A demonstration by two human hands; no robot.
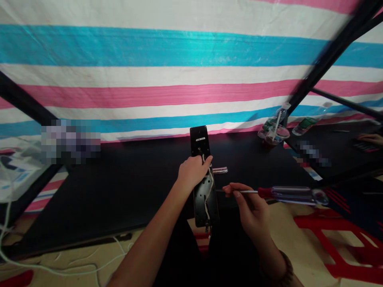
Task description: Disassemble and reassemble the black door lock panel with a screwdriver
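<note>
My left hand (194, 169) is closed around the middle of a long black device (201, 203), thumb on its right edge. The device stands out past the table's front edge, with screw holes, a small white label and a white cable (210, 185) running along the face toward me. In my right hand (253, 205) the fingers pinch the metal shaft of a screwdriver (290, 194). Its clear handle with a red collar points right, and the tip is close to the device's right side; contact cannot be made out. A second clear handle (220, 170) lies on the table just beyond.
The black table (134, 175) has a striped sheet (167, 95) behind it. Plastic bottles and a cup (277, 133) stand at its back right. White cables (54, 271) run at the left, a red stool (332, 239) is at the right, and another person's hand (371, 138) rests far right.
</note>
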